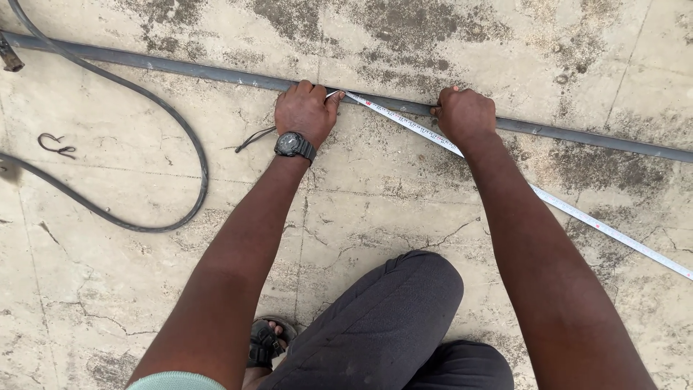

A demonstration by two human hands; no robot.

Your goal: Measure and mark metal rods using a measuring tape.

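The left hand lies knuckles-up on the long grey metal bar, fingers curled over it and thumb pinning the end of the measuring tape against the bar. The right hand is closed in a loose fist on the same bar, further along it, pressing the tape down where it leaves the bar; the fingertips are hidden.

There is one bar, one tape, one black wristwatch on the left wrist, one thick black hose and one small bent wire hook. The tape runs from the bar slantwise away past the right forearm to the frame's edge. The hose loops on the near side of the bar, well apart from the left hand, and the hook lies inside that loop. A thin dark cord trails just beside the left wrist.

Bare floor lies open between the arms, down to a bent knee in dark trousers and a sandalled foot. The surface is cracked, stained concrete.
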